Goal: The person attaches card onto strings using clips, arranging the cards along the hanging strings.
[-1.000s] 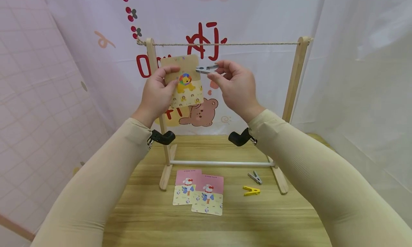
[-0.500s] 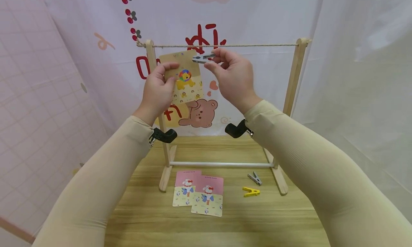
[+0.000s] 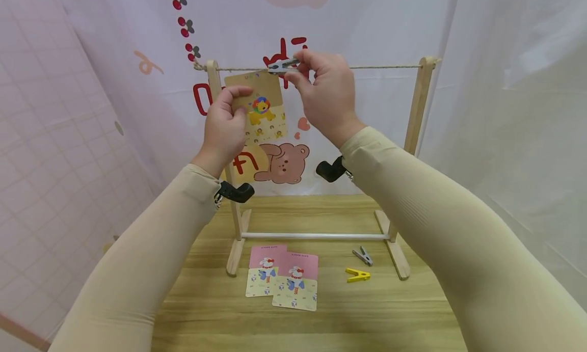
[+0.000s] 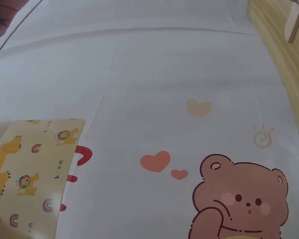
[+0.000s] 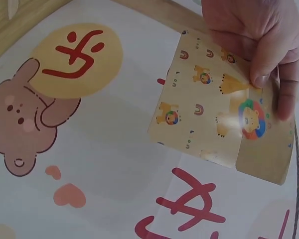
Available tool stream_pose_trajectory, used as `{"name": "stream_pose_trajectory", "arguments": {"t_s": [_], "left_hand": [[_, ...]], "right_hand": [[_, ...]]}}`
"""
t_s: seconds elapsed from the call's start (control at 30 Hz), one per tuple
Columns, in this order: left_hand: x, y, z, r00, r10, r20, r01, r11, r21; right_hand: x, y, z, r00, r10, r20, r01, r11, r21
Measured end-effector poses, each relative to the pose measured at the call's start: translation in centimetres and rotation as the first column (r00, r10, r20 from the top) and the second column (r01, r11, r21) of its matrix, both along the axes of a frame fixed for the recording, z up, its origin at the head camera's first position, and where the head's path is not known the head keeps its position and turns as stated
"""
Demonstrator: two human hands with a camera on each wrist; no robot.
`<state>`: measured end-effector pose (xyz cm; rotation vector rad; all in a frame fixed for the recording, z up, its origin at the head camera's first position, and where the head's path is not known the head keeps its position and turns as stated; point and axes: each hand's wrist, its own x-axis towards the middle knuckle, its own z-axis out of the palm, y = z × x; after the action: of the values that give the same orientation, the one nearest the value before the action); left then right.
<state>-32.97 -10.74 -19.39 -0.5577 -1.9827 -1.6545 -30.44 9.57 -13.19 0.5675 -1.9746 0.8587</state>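
Note:
My left hand (image 3: 224,125) pinches the left side of a card (image 3: 271,116) with a tan top and a rainbow-maned lion, held slightly tilted. In the right wrist view the same card (image 5: 199,104) shows small lions and rainbows along its yellow part. Thumb and fingers of my right hand (image 3: 329,95) squeeze a silver clothespin (image 3: 281,65). Its tip lies over the card's top right corner, right at the rope (image 3: 385,66). That top edge is just under the rope. At the left wrist view's top left corner, part of my right hand (image 4: 1,15) shows beside the rope.
Wooden posts (image 3: 418,112) carry the rope, with a white bar (image 3: 316,236) joining them low down. On the wooden table (image 3: 220,316) lie two overlapping rabbit cards (image 3: 298,293), another silver clothespin (image 3: 364,255) and a yellow one (image 3: 357,275). A printed curtain hangs behind.
My right hand has risen and moved left, bringing the silver clothespin from the card's right side to its top corner at the rope. The lion card has shifted slightly up and left.

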Motion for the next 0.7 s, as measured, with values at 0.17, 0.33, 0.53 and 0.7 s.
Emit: {"name": "stream_pose_trajectory", "arguments": {"t_s": [0.17, 0.33, 0.53, 0.7], "left_hand": [[-0.1, 0.3, 0.2, 1.000, 0.014, -0.007, -0.013, 1.000, 0.016], [-0.3, 0.6, 0.3, 1.000, 0.027, 0.003, -0.027, 0.999, 0.031], [-0.5, 0.7, 0.4, 0.999, 0.033, 0.002, -0.033, 0.999, 0.030], [-0.7, 0.9, 0.4, 0.999, 0.036, 0.001, -0.036, 0.999, 0.036]], "right_hand": [[-0.7, -0.2, 0.5, 1.000, -0.016, -0.024, 0.017, 0.999, 0.045], [-1.2, -0.7, 1.1, 0.998, -0.059, -0.030, 0.062, 0.993, 0.103], [-1.1, -1.4, 1.7, 0.990, -0.135, 0.030, 0.129, 0.981, 0.148], [-0.9, -1.8, 2.0, 0.982, -0.167, 0.084, 0.150, 0.973, 0.172]]}}
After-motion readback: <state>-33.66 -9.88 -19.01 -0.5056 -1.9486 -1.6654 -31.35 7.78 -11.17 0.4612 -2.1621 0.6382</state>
